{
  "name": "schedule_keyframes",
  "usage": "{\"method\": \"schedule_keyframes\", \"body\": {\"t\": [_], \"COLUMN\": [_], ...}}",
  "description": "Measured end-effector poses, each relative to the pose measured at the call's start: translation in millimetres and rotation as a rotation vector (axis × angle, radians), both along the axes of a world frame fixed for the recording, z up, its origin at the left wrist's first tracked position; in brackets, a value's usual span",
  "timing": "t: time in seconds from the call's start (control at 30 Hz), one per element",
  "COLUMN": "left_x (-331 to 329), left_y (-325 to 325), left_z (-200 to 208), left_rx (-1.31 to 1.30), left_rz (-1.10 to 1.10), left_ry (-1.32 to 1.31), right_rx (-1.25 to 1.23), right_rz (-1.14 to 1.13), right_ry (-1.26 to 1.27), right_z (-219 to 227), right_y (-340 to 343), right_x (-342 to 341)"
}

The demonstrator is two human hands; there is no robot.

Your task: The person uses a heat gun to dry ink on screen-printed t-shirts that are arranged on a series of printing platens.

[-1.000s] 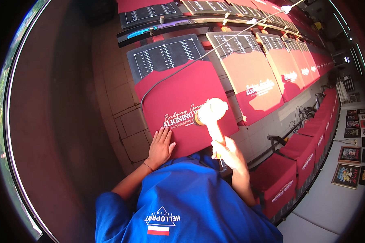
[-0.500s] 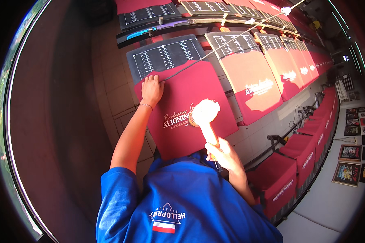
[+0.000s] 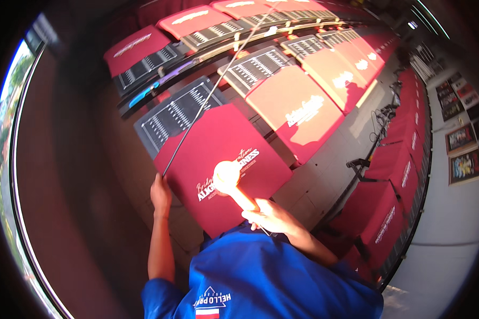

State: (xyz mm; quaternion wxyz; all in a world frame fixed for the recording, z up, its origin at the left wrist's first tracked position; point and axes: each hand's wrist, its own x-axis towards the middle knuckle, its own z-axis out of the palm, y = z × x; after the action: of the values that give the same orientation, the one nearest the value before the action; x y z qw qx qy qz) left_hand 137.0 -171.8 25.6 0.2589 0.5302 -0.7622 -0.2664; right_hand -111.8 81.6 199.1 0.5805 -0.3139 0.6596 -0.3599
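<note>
My left hand point(image 3: 161, 194) is closed round the lower end of a thin dark cord point(image 3: 202, 109), just off the left edge of a dark red fabric panel point(image 3: 197, 143). The cord runs taut up to the upper right across the panel. White print marks the fabric, which lies over a black printing board point(image 3: 170, 114) with white ruler marks. My right hand point(image 3: 274, 218) grips the handle of a glaring white tool with a round head, shaped like a hair dryer point(image 3: 227, 178). That head is over the print and covers part of it; the glare hides its details.
More boards with red fabric point(image 3: 298, 109) stand in a row to the right, sunlit. A dark rail with a blue-handled tool point(image 3: 143, 95) runs behind. Red-covered boards point(image 3: 380, 212) line the lower right. Framed pictures point(image 3: 463, 162) are by the right wall.
My left hand has moved off the fabric toward the lower left, bringing the cord end along. The dryer-like tool stays over the print. The whole view has shifted and turned.
</note>
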Motion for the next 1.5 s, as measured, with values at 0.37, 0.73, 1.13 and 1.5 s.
{"method": "schedule_keyframes", "body": {"t": [0.37, 0.73, 1.13, 1.5], "left_x": [119, 72, -213, -467], "left_y": [108, 141, 247, 374], "left_z": [-3, 9, 45, 19], "left_rx": [-0.042, 0.934, 0.719, 0.859], "left_rz": [0.075, -0.533, -1.467, -1.616], "left_ry": [-0.058, -0.191, -0.378, -0.898], "right_rx": [-0.051, -0.104, -0.663, -0.553], "right_rz": [0.105, -0.385, -1.296, -1.994], "right_ry": [0.147, 0.093, -0.502, -0.132], "right_z": [6, -17, -12, 1], "right_y": [23, 66, 339, 531], "right_x": [-6, -74, -148, -26]}}
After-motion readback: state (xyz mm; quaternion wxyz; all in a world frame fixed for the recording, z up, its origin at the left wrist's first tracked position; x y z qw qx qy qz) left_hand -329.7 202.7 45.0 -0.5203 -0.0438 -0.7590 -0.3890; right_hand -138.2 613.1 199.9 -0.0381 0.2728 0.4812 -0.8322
